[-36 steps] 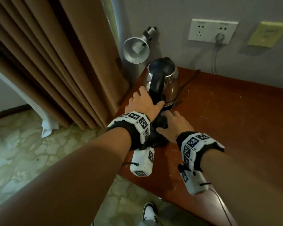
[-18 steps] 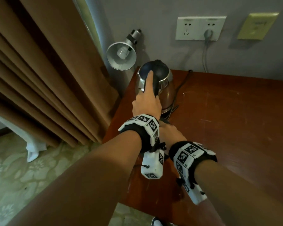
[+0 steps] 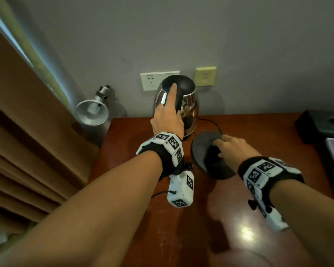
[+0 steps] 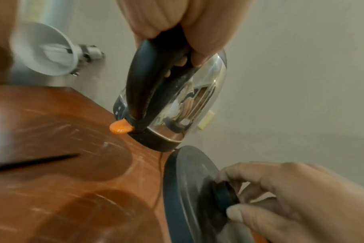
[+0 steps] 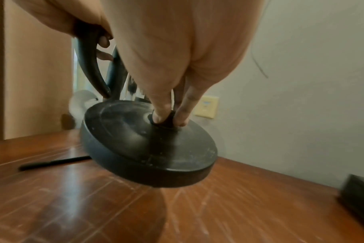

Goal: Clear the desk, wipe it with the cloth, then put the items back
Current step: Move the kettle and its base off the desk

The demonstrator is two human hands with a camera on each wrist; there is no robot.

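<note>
A person's left hand holds a steel kettle in the air near the back wall, fingers wrapped tight round its black handle and thumb laid along the top. The right hand holds the kettle's round black base clear of the wooden surface. Its fingers pinch only the small raised hub at the centre, so the disc hangs tilted. Both items are off the surface and close beside each other, in what looks like the clearing stage of the job; no cloth is in view.

The weak point is the base. A fingertip pinch on so small a knob gives little hold, and the tilted disc could slip out and strike the wood. Its cord trails back across the surface toward the wall socket. The kettle hides the plug, so whether it is connected cannot be told. If it is, carrying the base away would pull the cord taut and could jerk the disc from the fingers.

The kettle's lid is down, and whether water is inside cannot be seen. A swing to the left would bring the kettle toward the desk lamp at the corner, while a black box sits at the right edge.
</note>
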